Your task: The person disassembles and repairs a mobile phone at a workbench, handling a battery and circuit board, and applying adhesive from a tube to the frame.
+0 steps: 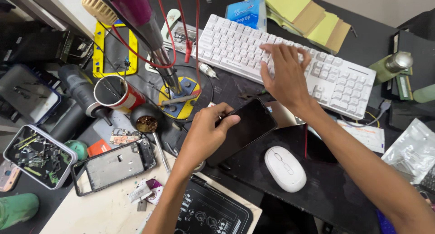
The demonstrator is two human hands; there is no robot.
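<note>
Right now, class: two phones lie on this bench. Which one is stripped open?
The phone frame lying left of the left hand is open, its insides showing. The black phone that hand holds is intact, screen dark.

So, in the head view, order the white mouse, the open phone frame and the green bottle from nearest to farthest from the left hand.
From the left hand:
1. Open phone frame, on its left.
2. White mouse, to the right, only slightly farther.
3. Green bottle, far right, beyond the keyboard's end.

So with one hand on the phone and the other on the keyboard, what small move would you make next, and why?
Probably press a key: the right hand already rests on the white keyboard, fingers spread over the keys, while the left hand steadies the dark-screened phone at its edge, so nothing else needs moving first.
</note>
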